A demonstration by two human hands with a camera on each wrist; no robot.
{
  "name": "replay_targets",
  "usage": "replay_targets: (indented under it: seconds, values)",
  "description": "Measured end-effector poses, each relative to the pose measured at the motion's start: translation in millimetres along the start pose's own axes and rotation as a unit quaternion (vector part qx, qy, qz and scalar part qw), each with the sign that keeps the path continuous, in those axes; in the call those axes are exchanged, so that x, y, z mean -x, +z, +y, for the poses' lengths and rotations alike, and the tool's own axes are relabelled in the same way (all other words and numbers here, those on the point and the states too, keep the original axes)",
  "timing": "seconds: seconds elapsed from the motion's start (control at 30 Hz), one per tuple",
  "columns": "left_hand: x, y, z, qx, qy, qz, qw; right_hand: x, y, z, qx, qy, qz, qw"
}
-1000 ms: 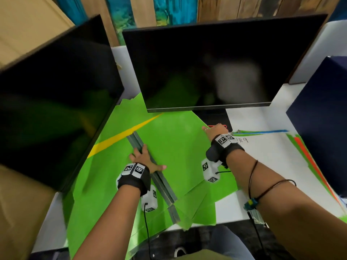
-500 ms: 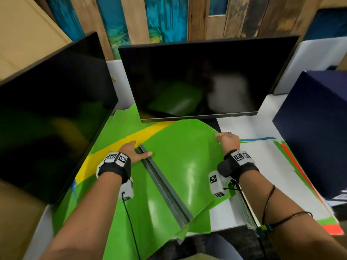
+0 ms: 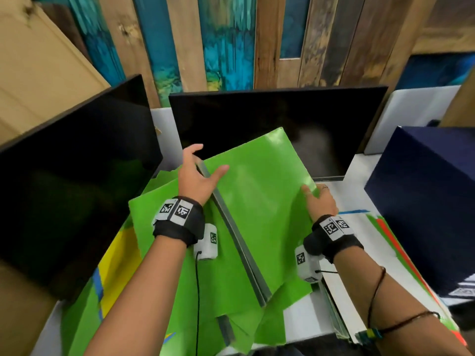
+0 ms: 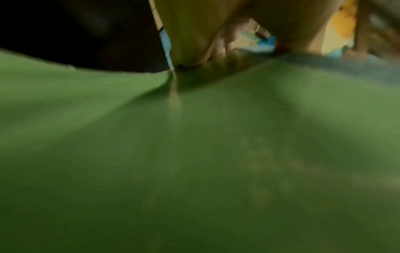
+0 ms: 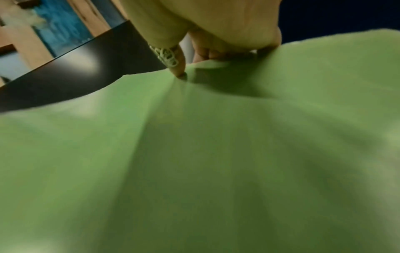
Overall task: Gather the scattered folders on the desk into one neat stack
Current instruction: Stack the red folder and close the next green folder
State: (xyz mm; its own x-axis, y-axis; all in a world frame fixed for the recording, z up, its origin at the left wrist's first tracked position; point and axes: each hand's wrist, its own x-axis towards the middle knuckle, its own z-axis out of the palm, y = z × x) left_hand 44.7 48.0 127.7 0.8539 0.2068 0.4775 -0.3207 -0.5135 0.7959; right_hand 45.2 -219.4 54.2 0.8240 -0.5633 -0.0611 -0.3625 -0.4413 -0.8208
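Lifting: green folder (image 3: 259,209), raised and tilted above the table (image 3: 303,319), far corner up before the centre monitor (image 3: 277,119).
Left hand (image 3: 198,176): grip at the grey spine, thumb on the cover, fingers behind it.
Right hand (image 3: 318,201): grip pinching the opposite edge, thumb on top.
Beneath: more green folders (image 3: 159,227), splayed and overlapping; a yellow folder (image 3: 120,258) at the left.
Handling advice: keep both grips level so the cover does not bow; bring the spine square to those below before lowering; slippery covers probably slide.
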Motion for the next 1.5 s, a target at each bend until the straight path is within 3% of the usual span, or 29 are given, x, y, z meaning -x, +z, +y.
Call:
replay_targets:
  seconds: [0.2, 0.27, 0.4, 0.57, 0.83, 1.0, 1.2, 1.3, 1.37, 1.43, 1.5]
  values:
    - [-11.7, 0.4, 62.9, 0.108, 0.121, -0.086, 0.983, 7.8, 16.6, -4.2, -0.042, 0.006, -0.065, 0.997]
    - [-8.3, 1.4, 79.5, 0.133, 0.156, -0.119, 0.972, 13.2, 26.6, -7.5, -0.086, 0.011, -0.126, 0.988]
    - [6.4, 10.5, 100.0, 0.145, 0.178, -0.172, 0.958, 23.8, 50.9, -7.0, -0.202, 0.095, -0.266, 0.938]
    - [16.9, 11.7, 110.3, 0.119, 0.215, -0.194, 0.950, 30.5, 57.9, -11.2, -0.254, 0.119, -0.316, 0.906]
    - [20.0, 5.8, 115.7, 0.145, 0.064, -0.285, 0.945, 26.4, 55.2, -17.5, -0.297, 0.115, -0.318, 0.893]
    - [7.8, -9.4, 106.0, 0.239, -0.014, -0.262, 0.935, 24.6, 61.3, -8.0, -0.329, 0.118, -0.359, 0.866]
    - [-1.5, -18.0, 86.5, 0.323, -0.031, -0.249, 0.912, 29.9, 60.7, -18.4, -0.368, 0.100, -0.359, 0.852]
    - [-6.2, -20.0, 77.8, 0.277, -0.012, -0.208, 0.938, 16.5, 59.0, -19.7, -0.302, 0.089, -0.275, 0.909]
    - [-15.4, -20.6, 69.7, 0.149, 0.026, -0.146, 0.978, 7.7, 48.1, -21.4, -0.225, 0.036, -0.202, 0.952]
    - [-24.0, -19.1, 58.5, 0.030, 0.028, -0.105, 0.994, -1.0, 34.3, -22.5, -0.194, 0.005, -0.160, 0.968]
    - [-26.7, -13.6, 47.1, -0.005, -0.009, -0.111, 0.994, -9.7, 20.2, -28.2, -0.180, -0.015, -0.119, 0.976]
